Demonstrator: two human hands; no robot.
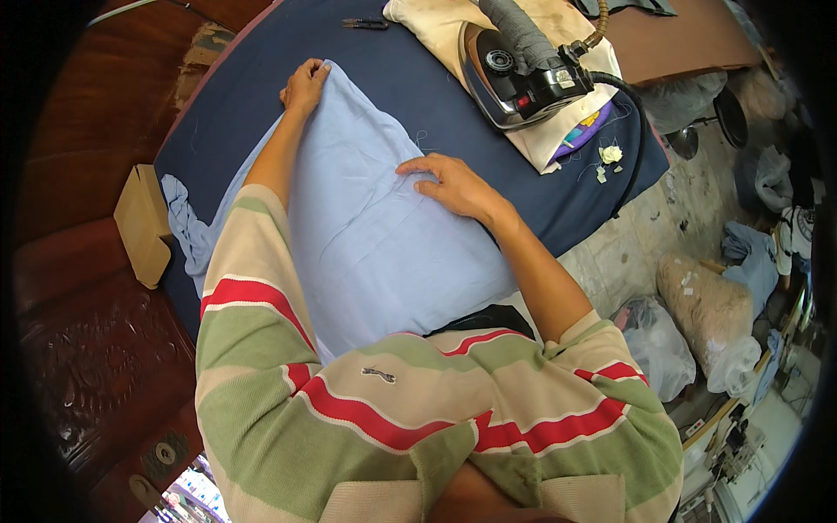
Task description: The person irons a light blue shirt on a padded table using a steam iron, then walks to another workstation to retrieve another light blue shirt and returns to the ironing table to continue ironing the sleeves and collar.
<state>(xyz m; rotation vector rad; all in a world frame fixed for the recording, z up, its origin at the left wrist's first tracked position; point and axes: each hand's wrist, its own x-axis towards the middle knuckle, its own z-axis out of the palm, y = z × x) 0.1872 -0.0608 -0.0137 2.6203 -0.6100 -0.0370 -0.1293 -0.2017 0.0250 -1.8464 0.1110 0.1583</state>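
Note:
A large piece of light blue cloth lies over the dark navy padded board and drapes down toward my body, with creases across its middle. At its far corner, my left hand is closed, pinching the edge between thumb and fingers. My right hand rests on the cloth's right side, fingers bent and apart, thumb and forefinger touching the fabric. Near the board's left edge, a bunched end of light blue cloth hangs. Beyond my right hand, a steam iron sits on a cream cloth pad.
Thread snips lie at the board's far edge. The iron's black cable runs over the right side, near white scraps. A cardboard box stands at left beside carved brown wood. Plastic bags and a stuffed sack lie on the floor.

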